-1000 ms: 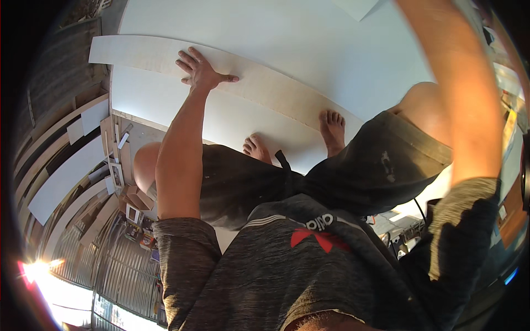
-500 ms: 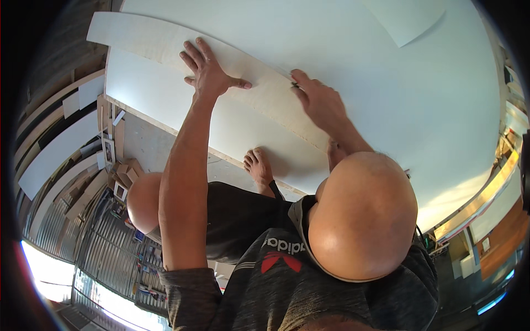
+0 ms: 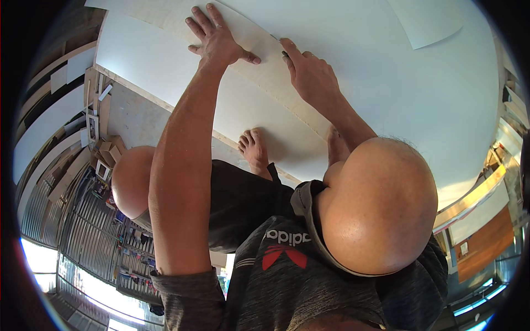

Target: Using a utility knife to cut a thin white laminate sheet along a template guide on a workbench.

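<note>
My left hand [image 3: 218,44] presses flat with fingers spread on a long pale wooden strip [image 3: 259,83]. The strip lies across a large white sheet [image 3: 381,94]. At the strip's far edge my right hand [image 3: 312,71] is closed around a small dark tool [image 3: 285,54]. Only a bit of that tool shows between thumb and forefinger, so its kind is hidden. The right forefinger reaches along the strip's edge, a short way right of my left thumb.
My bare foot [image 3: 254,146] rests on the white surface near its front edge; my other foot is partly behind my right forearm. A loose white sheet [image 3: 428,25] lies at the far right. Leaning boards [image 3: 49,127] and a box [image 3: 113,149] stand at the left.
My right hand has slid along the strip's edge, farther away and leftward, closer to my left hand. My left hand stays spread on the strip. The whole view has shifted somewhat.
</note>
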The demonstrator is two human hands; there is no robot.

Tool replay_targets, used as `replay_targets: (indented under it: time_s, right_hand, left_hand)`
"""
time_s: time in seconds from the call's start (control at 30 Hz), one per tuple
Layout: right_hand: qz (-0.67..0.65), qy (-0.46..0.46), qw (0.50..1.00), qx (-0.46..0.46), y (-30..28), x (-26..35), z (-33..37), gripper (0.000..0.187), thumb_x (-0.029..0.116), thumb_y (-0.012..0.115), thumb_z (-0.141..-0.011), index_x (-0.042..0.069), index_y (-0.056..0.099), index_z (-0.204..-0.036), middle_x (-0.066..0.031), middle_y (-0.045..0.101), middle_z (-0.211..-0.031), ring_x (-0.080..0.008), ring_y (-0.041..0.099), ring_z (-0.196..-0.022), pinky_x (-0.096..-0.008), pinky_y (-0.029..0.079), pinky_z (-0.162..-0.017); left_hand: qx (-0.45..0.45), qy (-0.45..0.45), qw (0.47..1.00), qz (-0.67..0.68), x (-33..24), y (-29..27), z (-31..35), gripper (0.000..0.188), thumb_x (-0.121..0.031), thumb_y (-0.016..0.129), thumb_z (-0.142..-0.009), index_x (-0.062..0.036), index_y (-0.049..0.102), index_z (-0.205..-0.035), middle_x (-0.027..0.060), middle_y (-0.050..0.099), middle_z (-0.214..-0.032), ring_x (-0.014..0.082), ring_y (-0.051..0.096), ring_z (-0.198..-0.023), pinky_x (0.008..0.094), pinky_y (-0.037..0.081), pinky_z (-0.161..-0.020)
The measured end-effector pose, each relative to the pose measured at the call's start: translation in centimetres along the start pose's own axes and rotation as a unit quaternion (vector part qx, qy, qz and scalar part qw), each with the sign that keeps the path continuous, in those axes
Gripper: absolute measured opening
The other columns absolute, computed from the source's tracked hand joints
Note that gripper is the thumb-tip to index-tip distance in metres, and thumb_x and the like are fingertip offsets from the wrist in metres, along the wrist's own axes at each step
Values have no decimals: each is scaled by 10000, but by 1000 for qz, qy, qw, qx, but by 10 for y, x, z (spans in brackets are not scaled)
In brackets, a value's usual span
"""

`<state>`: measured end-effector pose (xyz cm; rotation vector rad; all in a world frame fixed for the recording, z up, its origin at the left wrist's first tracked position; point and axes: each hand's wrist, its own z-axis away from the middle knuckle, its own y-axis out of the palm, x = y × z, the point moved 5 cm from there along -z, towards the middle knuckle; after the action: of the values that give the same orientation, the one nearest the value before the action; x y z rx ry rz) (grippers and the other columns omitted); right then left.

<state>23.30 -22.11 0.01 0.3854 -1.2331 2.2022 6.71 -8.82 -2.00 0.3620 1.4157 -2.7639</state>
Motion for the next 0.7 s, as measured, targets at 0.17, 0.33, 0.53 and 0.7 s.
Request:
replay_targets:
  time_s: [0.17, 0.33, 0.53, 0.7]
  right_hand:
    - [25, -4, 1000, 13, -7, 10, -7, 401, 328, 411, -1112, 233, 424, -1501, -200, 688, -907, -390, 706, -756, -518, 573, -736]
    - [59, -15, 998, 30, -14, 10, -12, 408, 314, 438, -1103, 213, 443, -1499, -169, 687, -820, -374, 707, -764, -494, 574, -746]
    - [78, -17, 996, 49, -16, 10, -11, 397, 279, 447, -1100, 207, 437, -1491, -164, 679, -792, -370, 699, -735, -497, 571, -710]
    - [73, -6, 994, 78, -20, 4, 1, 383, 255, 452, -1097, 197, 435, -1475, -161, 667, -774, -369, 695, -725, -503, 558, -675]
  left_hand:
    - [-19, 10, 1000, -3, 4, -1, 0, 1788, -447, 1063, -341, -27, -113, -1620, 327, -192, -1659, 538, -153, -1536, 840, 246, -1053]
    - [53, -76, 996, -17, -6, -3, -4, 1845, -410, 1078, -333, -121, -219, -1614, 206, -330, -1654, 462, -242, -1533, 854, 210, -1084]
    - [43, -72, 996, -17, -4, -2, -5, 1836, -420, 1075, -327, -108, -190, -1622, 212, -311, -1661, 466, -217, -1540, 863, 237, -1061]
    - [27, -63, 998, -14, 1, -1, -5, 1847, -428, 1073, -307, -107, -182, -1624, 214, -302, -1664, 470, -208, -1541, 871, 238, -1050]
